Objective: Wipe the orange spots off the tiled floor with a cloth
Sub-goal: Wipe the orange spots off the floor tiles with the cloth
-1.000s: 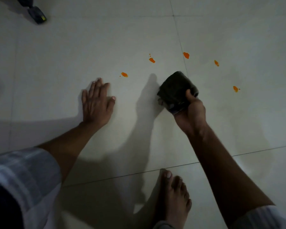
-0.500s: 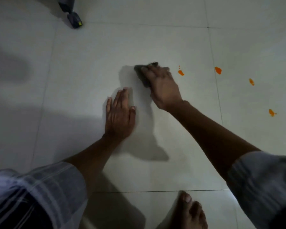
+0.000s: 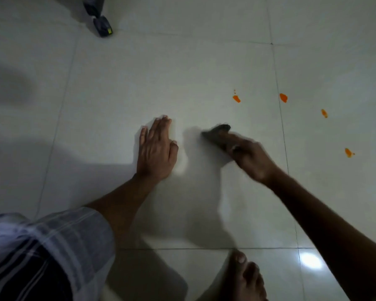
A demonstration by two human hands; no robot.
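Observation:
My right hand (image 3: 251,156) presses a dark cloth (image 3: 217,132) onto the pale tiled floor (image 3: 161,72), motion-blurred. Several orange spots lie beyond and right of it: one (image 3: 236,98) just above the cloth, one (image 3: 283,97) on the tile joint, one (image 3: 324,113) further right, one (image 3: 348,152) level with my right hand. My left hand (image 3: 156,148) rests flat on the floor, fingers spread, a short gap left of the cloth. No spot shows between the two hands.
A dark object with a yellow mark (image 3: 102,28) stands on the floor at the far left top. My bare foot (image 3: 245,276) is at the bottom, right of centre. A striped sleeve (image 3: 41,246) fills the lower left corner.
One second ago the cloth was held off the floor. It then pressed down on the leftmost spot, and now it has swept back toward me; that spot no longer shows.

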